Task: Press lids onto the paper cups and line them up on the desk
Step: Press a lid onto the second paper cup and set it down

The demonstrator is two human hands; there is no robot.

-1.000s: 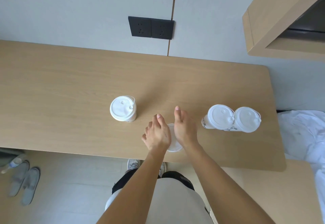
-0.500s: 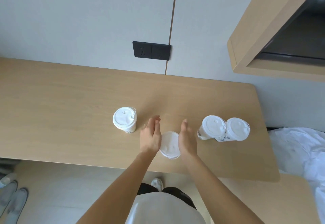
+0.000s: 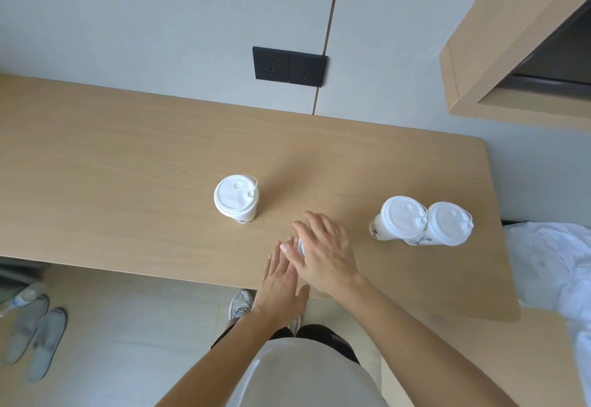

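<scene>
Here the right hand (image 3: 326,253), fingers spread, covers a cup (image 3: 300,246); contents seemingly hidden.

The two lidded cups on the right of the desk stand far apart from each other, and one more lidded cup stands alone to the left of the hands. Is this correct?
Not quite. In the head view the two lidded cups on the right stand close side by side, their lids touching or nearly so, not far apart. The rest holds: one more lidded cup stands alone on the desk, left of the hands.
</scene>
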